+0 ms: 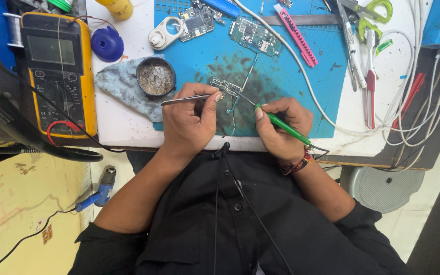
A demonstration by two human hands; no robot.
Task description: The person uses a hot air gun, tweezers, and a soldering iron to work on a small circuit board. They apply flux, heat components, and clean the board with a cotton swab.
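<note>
The person's left hand [187,122] pinches a pair of metal tweezers [187,99] between thumb and forefinger; the grip is pressed together on the shaft. The tweezers lie nearly level, handle end pointing toward the person's left, tips at the small circuit board [225,86] on the blue work mat [291,86].

The right hand [281,127] is closed in a pen hold around a green-handled soldering iron [281,126]. Its long axis runs on a slant, from the cable end at the wrist up and leftward to the fine tip, which sits just beside the tweezer tips at the board's near edge.

The board lies ahead of both hands, farther from the body, between them and slightly toward the left hand. Both tool tips converge on the same spot. The left hand is marginally nearer to it.

On the counter [123,127] nearby: a round tin of flux or tip cleaner [155,76] on a grey cloth [118,84], a yellow multimeter [57,71], a second green circuit board [255,35], and red-handled cutters [370,97].
</note>
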